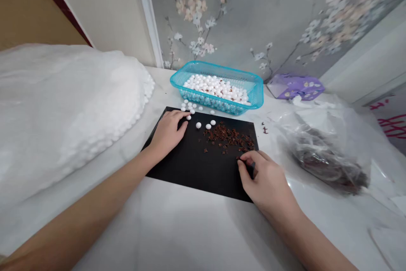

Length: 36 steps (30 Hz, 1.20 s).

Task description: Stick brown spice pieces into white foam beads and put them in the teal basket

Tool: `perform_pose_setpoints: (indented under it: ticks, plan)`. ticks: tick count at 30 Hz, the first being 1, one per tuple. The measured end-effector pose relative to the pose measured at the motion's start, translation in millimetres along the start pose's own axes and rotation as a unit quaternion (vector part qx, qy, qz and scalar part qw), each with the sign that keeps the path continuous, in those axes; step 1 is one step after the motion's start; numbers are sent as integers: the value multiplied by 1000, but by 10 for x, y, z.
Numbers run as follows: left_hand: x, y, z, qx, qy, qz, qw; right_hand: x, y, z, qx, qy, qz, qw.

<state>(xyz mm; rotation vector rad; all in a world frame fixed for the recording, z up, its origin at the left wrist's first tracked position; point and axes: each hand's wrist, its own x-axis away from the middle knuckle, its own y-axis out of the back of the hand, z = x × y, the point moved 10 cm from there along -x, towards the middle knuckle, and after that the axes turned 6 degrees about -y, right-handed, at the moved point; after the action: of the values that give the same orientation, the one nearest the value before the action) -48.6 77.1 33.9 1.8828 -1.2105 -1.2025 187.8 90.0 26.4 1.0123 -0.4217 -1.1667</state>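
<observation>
1. Left hand [168, 131] lies open and palm-down on the far left of the board, fingers spread and empty, with the fingertips [185, 114] just beside a loose cluster of small round white beads [187, 108].
2. Right hand [264, 180] is closed into a pinch at the near right edge of a scattered heap of dark brown star-shaped spice pieces [223, 135]. Whether a piece sits inside the pinch cannot be told.
3. Both hands rest on a flat black rectangular board [193, 169], with three more white beads lying apart on it. The beads look light and likely to roll, so a fingertip-and-thumb pinch would suit them. The dry spice pieces look brittle and are best taken by the centre, not the points.
4. Far beyond the board, a turquoise plastic mesh basket [215, 68] holds a pile of white beads flecked with brown.
5. To the right, a clear plastic bag of dark brown pieces [326, 161] lies on the white marble-patterned tabletop [190, 224]. A purple printed packet [294, 87] sits far right, and a large puffy white mound [63, 110] fills the left.
</observation>
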Motion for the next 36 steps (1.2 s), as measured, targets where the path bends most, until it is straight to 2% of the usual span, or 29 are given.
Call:
perform_pose_setpoints:
  ticks: [4,7,10,12,14,17,19,21,25,28,30,36]
  plan:
    - [25,30,16,25,21,-19,999,8,2,29,-28,7,10,1000]
    - [45,109,52,121,61,-70,988,8,4,52,-67,17,16,997]
    - [117,262,41,254,92,-178,946,9,-26,47,-100,14,28,995]
    - [171,277,-27,330,106,-210,914,10,-30,18,-124,-1,21,992]
    - [201,150,-149,411,126,-171,886,13,-28,-23,-159,-19,10,987]
    - [261,-146,-416,510,149,-44,846,18,-21,-56,-202,-34,0,979]
    - [323,-329,-602,542,150,50,826,21,1,-46,-222,-31,-5,975]
    - [385,-461,-730,558,152,119,807,24,46,-26,-242,-23,-14,970]
    - [455,-568,-796,584,181,153,776,49,221,75,-249,24,-67,966]
    - [534,-657,-859,626,218,186,725,96,349,217,-225,92,-108,964]
    - [572,-691,-912,645,226,208,699,116,385,264,-219,112,-120,962]
    - [618,-737,-929,645,245,243,682,163,394,333,-213,128,-117,962]
